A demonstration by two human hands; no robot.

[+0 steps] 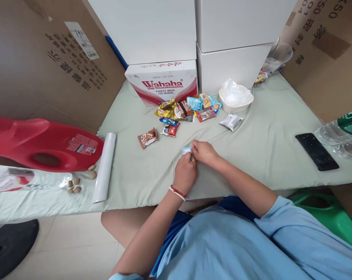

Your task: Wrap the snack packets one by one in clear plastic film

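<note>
Close to the table's front edge, a small light-blue and white snack packet (186, 150) pokes out beyond my fingers. My left hand (186, 172) is closed on it, with a red and a white bracelet at the wrist. Against it, my right hand (205, 152) is pinched shut at the packet's right side; most of the packet is covered by both hands. Farther back lie a brown packet (147, 138), a red and blue packet (170, 129), a silver-white packet (231, 121) and a pile of wrapped snacks (184, 109).
A white bowl lined with a plastic bag (236, 102) stands behind the packets, near a Wahaha carton (164, 83). On the left are a red jug (44, 146), a white roll (104, 168) and several nuts (74, 186). A phone (317, 151) and bottles (346, 130) are right.
</note>
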